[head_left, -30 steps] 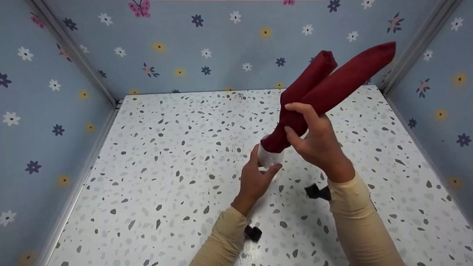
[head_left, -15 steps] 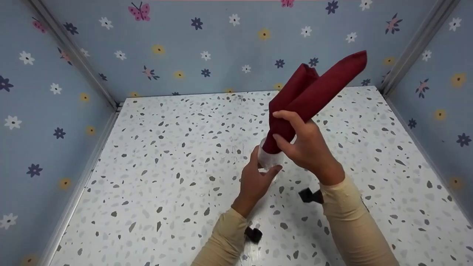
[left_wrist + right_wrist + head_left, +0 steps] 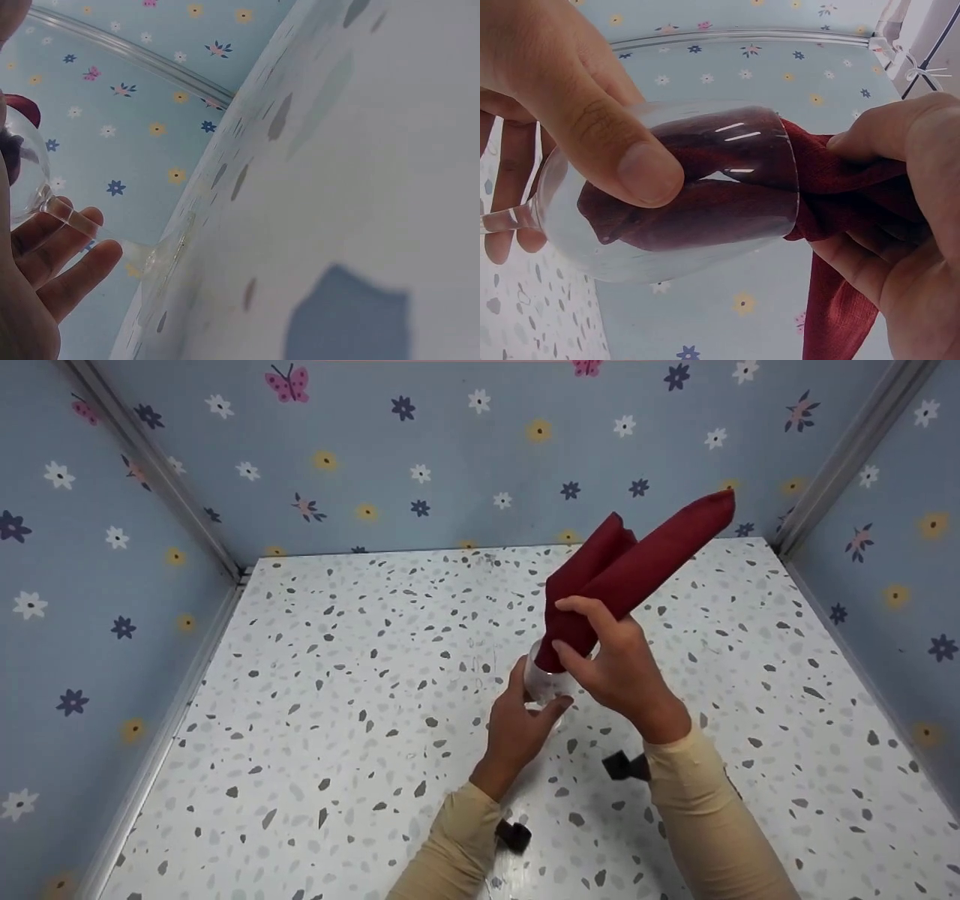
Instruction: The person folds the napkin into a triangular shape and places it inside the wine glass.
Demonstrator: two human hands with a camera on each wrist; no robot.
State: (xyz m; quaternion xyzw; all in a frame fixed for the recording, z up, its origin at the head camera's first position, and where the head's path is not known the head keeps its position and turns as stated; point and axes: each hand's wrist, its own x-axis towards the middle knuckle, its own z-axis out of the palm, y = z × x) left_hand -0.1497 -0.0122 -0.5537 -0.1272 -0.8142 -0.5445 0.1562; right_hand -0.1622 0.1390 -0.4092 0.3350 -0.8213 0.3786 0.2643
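Note:
In the head view my left hand (image 3: pixel 517 731) holds a clear stemmed wine glass (image 3: pixel 550 684) upright around its bowl. The right wrist view shows the thumb (image 3: pixel 651 174) lying along the bowl. The glass's foot (image 3: pixel 166 259) is at the table surface in the left wrist view. A folded dark red cloth napkin (image 3: pixel 649 566) stands out of the glass, its two rolled ends spreading up and to the right. Its lower end is inside the bowl, short of the bottom. Just above the rim, my right hand (image 3: pixel 622 667) grips the gathered napkin between thumb and fingers.
The white speckled tabletop (image 3: pixel 337 682) lies under both hands. Blue flower-patterned panels (image 3: pixel 450 450) enclose it at the back, left and right. A black wrist-camera piece (image 3: pixel 514 835) hangs by the left sleeve and another black piece (image 3: pixel 619 765) by the right.
My right hand has moved left and down with the napkin, whose upper ends now stand lower. The left hand and the glass have stayed in place.

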